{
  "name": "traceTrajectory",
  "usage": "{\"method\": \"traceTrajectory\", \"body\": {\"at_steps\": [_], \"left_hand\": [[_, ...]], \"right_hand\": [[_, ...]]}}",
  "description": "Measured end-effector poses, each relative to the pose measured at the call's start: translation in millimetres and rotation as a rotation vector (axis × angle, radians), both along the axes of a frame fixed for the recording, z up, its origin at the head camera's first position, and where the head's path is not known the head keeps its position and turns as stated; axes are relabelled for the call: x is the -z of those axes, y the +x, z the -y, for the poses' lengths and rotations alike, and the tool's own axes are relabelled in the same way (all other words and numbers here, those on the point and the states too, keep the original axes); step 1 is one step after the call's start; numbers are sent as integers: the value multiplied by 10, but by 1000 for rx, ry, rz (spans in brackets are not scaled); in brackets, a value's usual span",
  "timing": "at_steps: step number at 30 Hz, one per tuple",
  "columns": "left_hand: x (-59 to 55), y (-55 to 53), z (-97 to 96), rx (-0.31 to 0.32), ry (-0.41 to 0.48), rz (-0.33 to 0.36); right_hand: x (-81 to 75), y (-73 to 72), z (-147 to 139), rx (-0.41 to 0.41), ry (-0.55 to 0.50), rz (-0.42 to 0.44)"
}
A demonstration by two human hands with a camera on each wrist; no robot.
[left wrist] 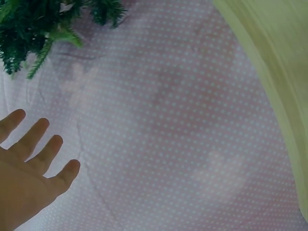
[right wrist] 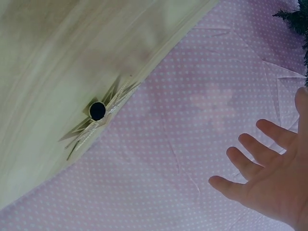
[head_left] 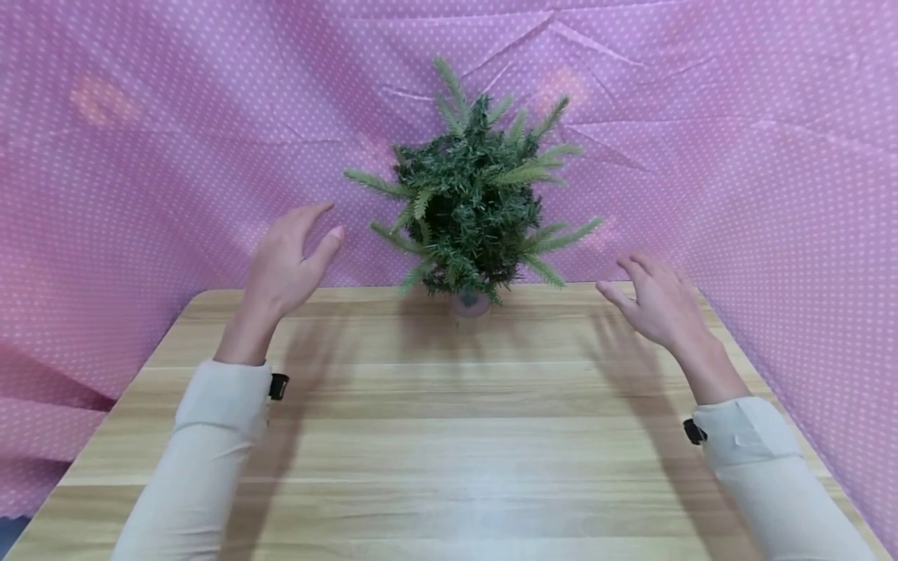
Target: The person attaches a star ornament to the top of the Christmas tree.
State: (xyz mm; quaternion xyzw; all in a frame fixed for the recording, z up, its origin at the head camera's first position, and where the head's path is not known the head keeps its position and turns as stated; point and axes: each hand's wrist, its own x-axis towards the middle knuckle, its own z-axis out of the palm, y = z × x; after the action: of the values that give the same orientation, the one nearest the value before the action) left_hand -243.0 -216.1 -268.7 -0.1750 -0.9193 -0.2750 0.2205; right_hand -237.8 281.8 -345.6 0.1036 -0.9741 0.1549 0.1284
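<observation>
A small artificial Christmas tree [head_left: 477, 210] stands upright at the far edge of the wooden table [head_left: 449, 452]. Dark green needles cover it, and lighter green sprigs stick out on both sides. Its pale round base [head_left: 470, 302] shows beneath the lowest branches. To the left of the tree my left hand [head_left: 284, 257] is held in the air, fingers relaxed and thumb apart, holding nothing. On the other side, my right hand [head_left: 659, 300] hovers lower, fingers spread and likewise holding nothing. Both palms face inward toward the tree, with gaps between hands and branches.
Pink polka-dot cloth [head_left: 793, 171] hangs behind the table and along both sides. Dark wrist straps show at both cuffs. In the right wrist view, a dark round spot [right wrist: 97, 111] with thin pale strips lies at the table edge.
</observation>
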Motion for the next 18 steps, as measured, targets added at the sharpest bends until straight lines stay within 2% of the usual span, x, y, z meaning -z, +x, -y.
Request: {"method": "traceTrajectory", "body": {"at_steps": [9,15,18], "left_hand": [[-189,-37,-155,41,120,-62],[-320,-62,-262,66,143,-101],[-386,-68,-316,73,131,-96]], "right_hand": [[48,-10,-92,-18,-16,34],[54,-11,-148,-4,-3,53],[60,-16,-171,3,7,47]]}}
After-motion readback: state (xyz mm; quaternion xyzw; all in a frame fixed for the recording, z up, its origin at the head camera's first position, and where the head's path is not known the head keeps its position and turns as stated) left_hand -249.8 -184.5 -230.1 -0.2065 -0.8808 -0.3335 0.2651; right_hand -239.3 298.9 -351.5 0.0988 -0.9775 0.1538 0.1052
